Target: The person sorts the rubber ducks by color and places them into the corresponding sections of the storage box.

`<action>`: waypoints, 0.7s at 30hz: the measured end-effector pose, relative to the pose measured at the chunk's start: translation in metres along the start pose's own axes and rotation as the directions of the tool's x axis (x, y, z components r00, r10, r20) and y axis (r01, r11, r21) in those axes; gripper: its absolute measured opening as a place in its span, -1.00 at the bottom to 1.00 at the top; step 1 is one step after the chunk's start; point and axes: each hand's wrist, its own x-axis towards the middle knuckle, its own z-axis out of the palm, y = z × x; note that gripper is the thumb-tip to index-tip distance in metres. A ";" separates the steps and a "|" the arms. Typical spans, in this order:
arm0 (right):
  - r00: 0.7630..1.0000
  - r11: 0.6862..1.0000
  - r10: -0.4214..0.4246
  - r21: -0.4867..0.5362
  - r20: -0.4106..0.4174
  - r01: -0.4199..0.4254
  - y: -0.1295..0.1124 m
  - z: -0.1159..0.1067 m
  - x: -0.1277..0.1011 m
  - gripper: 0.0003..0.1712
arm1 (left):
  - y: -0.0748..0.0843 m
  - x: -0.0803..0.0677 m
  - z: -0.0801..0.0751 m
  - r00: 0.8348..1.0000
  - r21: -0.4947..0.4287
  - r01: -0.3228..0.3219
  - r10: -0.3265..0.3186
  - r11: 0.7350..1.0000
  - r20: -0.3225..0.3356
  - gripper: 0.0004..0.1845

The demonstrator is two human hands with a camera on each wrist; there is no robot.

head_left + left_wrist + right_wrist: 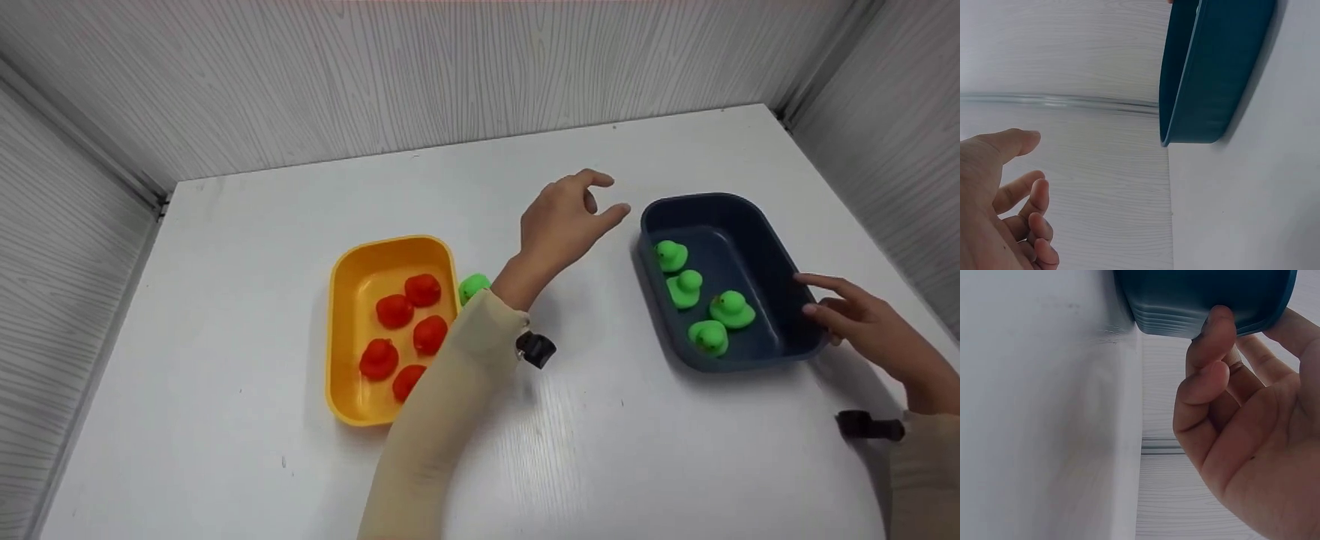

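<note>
My left hand [562, 221] is raised over the white table between the two bins, thumb and index finger apart, other fingers loosely curled. In the left wrist view the left hand [1005, 202] holds nothing and is apart from the dark blue bin [1224, 73]. At that bin's near right corner, my right hand [862, 319] grips the wall. The right wrist view shows curled fingers [1213, 343] against the outside of the blue bin [1196, 298]. Several green rubber ducks [731, 309] lie along the left and near parts of the blue bin [772, 247].
A yellow bin [334, 322] with several red rubber ducks [395, 310] stands left of the left forearm, which overlaps its near right corner. One green duck [474, 286] sits beside its right wall, partly hidden by the sleeve. White wood-grain panels [390, 82] border the table.
</note>
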 end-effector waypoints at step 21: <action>1.000 0.999 0.025 -0.046 -0.006 -0.025 0.000 0.000 -0.001 -0.47 | -0.055 -0.023 -0.065 0.996 -0.005 0.073 -0.072 0.997 0.061 -0.53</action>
